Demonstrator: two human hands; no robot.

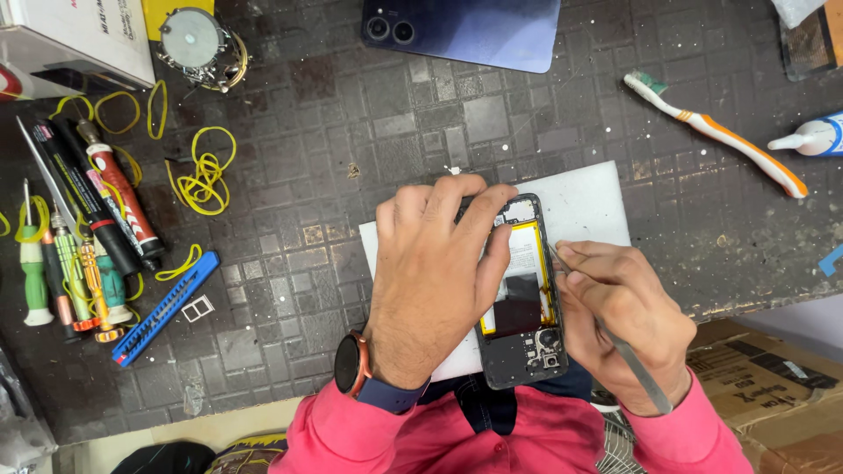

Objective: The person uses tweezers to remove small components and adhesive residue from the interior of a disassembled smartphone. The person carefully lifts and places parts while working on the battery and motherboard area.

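Note:
An opened black smartphone (524, 298) lies on a white pad (587, 204), its battery with a yellow border exposed. My left hand (436, 272) presses down over the phone's left side, fingers curled over its top edge. My right hand (625, 309) holds metal tweezers (639, 367), with their tip at the phone's right edge near the battery. A dark watch sits on my left wrist.
A blue phone back cover (465, 31) lies at the top. An orange and white toothbrush (718, 133) and a glue tube (812, 139) are at the right. Screwdrivers (75, 263), a blue utility knife (165, 307), yellow rubber bands (204, 175) and a SIM tray (198, 308) sit left.

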